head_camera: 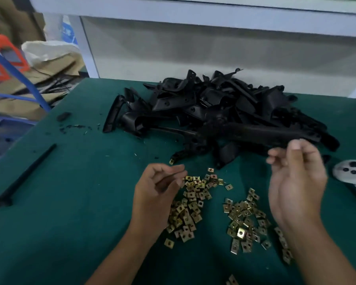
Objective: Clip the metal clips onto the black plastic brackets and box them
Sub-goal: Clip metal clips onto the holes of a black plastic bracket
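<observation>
Clips (195, 199): small brass-coloured square metal pieces with a hole in the middle, scattered loose on the green mat in two main heaps, one under the left hand and one (246, 221) nearer the right wrist; a few strays lie at the near edge of the view.
Brackets (220, 112): a big tangled pile of black plastic parts at the far middle of the table, beyond the clips; the nearest pieces reach down almost to the top of the clip heaps. One lone clip (171, 161) lies at the tip of the nearest bracket.
Left hand (159, 187): hangs over the left clip heap, palm turned inward, fingers loosely curled with the fingertips close to the thumb right at the top of the heap. The frame is blurred there, so whether it pinches a clip cannot be told.
Right hand (296, 179): raised above the mat between the right clip heap and the near edge of the bracket pile, palm towards the camera, fingers bent and spread, motion-blurred. Nothing shows inside it; its fingertips lie in front of a long black bracket, and contact cannot be told.
Table (74, 212): covered by a dark green mat with small black scraps near the far left corner.
Black rod (27, 174): a long thin strip lying slantwise on the left side of the mat, well apart from the hands.
Grey object (349, 171): a rounded pale item with dark round spots, at the right edge of the mat, near the right hand.
</observation>
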The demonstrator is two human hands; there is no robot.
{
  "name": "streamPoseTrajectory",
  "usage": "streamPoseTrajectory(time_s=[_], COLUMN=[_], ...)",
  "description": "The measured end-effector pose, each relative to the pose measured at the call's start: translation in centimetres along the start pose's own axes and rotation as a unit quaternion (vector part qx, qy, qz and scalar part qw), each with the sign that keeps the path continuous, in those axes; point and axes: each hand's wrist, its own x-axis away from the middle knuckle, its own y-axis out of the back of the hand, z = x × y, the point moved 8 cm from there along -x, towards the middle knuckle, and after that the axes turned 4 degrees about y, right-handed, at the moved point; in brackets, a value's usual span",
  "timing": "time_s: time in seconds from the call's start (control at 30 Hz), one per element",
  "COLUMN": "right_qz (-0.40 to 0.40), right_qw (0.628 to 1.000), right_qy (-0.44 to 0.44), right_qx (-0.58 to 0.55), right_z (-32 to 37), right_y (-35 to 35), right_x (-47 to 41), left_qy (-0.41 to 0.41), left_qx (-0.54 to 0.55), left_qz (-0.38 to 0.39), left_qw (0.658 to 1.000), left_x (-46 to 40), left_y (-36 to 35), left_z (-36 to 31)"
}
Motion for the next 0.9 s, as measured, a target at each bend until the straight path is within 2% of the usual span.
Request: streamPoseTrajectory(time_s=[0.1,0.2,0.3,0.37,0.47,0.57,0.67,0.77,0.9], right_qz=[0.045,0.125,0.189,0.198,0.239,0.274,0.242,0.225,0.246], right_qw=[0.98,0.949,0.936,0.934,0.911,0.898,0.912,0.917,0.893], right_qy=[-0.175,-0.273,-0.291,-0.296,-0.336,-0.335,-0.32,-0.326,-0.376], right_qx=[-0.081,-0.094,-0.058,-0.03,0.012,0.075,0.084,0.058,0.035], right_z=[-3.1,-5.1,-5.7,-6.0,-6.9,-7.3,-7.4,-7.4,-7.4], right_y=[-2.4,-5.1,-6.4,-6.3,-6.2,-6.5,-6.2,-6.0,-5.9], right_x=[2.3,5.5,7.7,8.2,9.3,10.4,10.3,10.0,10.0], left_qy=[-0.011,-0.001,-0.01,0.025,0.066,0.039,0.005,-0.011,-0.014], left_qx=[0.021,0.081,0.106,0.163,0.21,0.143,0.063,0.054,0.063], left_qz=[0.032,0.055,0.067,0.072,0.089,0.108,0.093,0.084,0.049], left_qw=[0.999,0.995,0.992,0.984,0.971,0.983,0.994,0.995,0.997], left_x=[0.0,-0.1,-0.4,-0.5,-0.4,0.1,0.5,0.6,0.6], left_y=[-0.8,-1.3,-1.3,-1.3,-1.5,-1.8,-1.9,-1.8,-1.3], left_z=[-0.3,-0.3,-0.8,-0.8,-0.2,-0.4,-0.7,-1.1,-1.6])
